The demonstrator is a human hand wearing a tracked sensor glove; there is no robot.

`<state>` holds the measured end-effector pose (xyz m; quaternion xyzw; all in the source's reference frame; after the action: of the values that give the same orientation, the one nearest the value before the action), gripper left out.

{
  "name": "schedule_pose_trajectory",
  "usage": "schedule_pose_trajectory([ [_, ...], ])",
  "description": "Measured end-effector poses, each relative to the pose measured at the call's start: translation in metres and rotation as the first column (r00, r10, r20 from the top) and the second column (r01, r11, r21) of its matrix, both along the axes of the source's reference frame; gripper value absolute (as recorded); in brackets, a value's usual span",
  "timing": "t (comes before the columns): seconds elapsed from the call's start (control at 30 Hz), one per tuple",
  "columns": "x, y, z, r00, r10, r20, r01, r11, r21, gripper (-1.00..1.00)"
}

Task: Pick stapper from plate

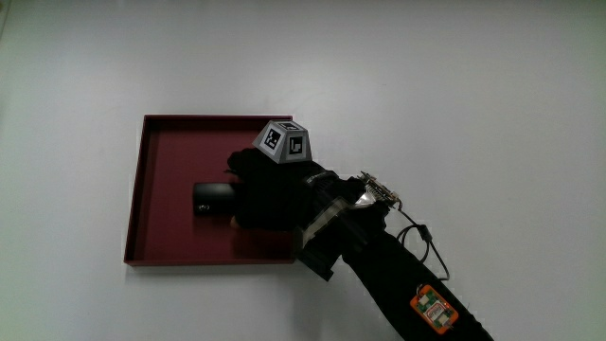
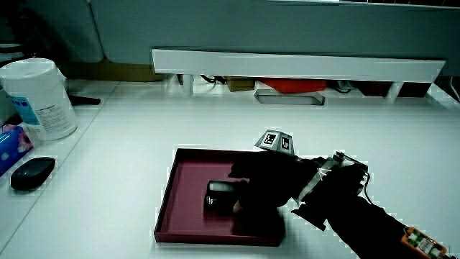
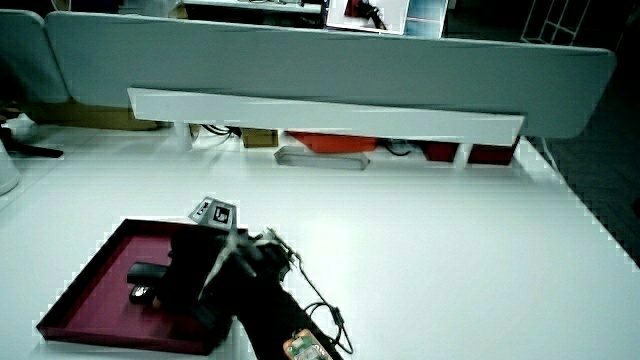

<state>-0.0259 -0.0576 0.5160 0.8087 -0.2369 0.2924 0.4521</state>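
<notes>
A black stapler lies flat in a dark red square tray. The gloved hand is low over the tray, with the patterned cube on its back. The hand covers the end of the stapler that is closer to the forearm. Both side views show the stapler resting on the tray floor, and the hand meets it from the side. The black glove blends with the black stapler where they meet.
In a side view, a white wipes canister, a black mouse and a blue packet stand near the table's edge, away from the tray. A low white partition with items under it runs along the table.
</notes>
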Motion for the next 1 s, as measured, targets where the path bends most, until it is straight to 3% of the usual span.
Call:
schedule_pose_trajectory([
  [0.1, 0.000, 0.000, 0.005, 1.000, 0.012, -0.011, -0.012, 0.9999, 0.011, 0.77],
  [0.2, 0.000, 0.000, 0.002, 1.000, 0.021, 0.004, -0.021, 0.9977, 0.064, 0.91],
  [0.27, 0.000, 0.000, -0.001, 1.000, 0.026, 0.016, -0.027, 0.9976, 0.064, 1.00],
  [0.43, 0.000, 0.000, 0.001, 0.999, 0.037, -0.013, -0.036, 0.9958, 0.084, 1.00],
  [0.6, 0.002, -0.002, -0.002, 0.999, 0.034, 0.007, -0.035, 0.9959, 0.083, 1.00],
  [0.8, 0.013, -0.013, -0.028, 0.998, 0.041, 0.042, -0.047, 0.9899, 0.134, 1.00],
  [0.83, 0.016, -0.015, -0.041, 0.997, 0.045, 0.068, -0.055, 0.9869, 0.152, 1.00],
  [0.87, 0.019, -0.018, -0.047, 0.997, 0.052, 0.051, -0.061, 0.9794, 0.192, 1.00],
  [0.9, 0.023, -0.021, -0.054, 0.997, 0.047, 0.063, -0.058, 0.9800, 0.190, 1.00],
  [0.93, 0.027, -0.023, -0.063, 0.996, 0.052, 0.073, -0.067, 0.9756, 0.209, 1.00],
  [0.97, 0.031, -0.026, -0.067, 0.995, 0.046, 0.090, -0.063, 0.9777, 0.200, 1.00],
  [1.0, 0.035, -0.028, -0.079, 0.994, 0.058, 0.093, -0.078, 0.9714, 0.224, 1.00],
])
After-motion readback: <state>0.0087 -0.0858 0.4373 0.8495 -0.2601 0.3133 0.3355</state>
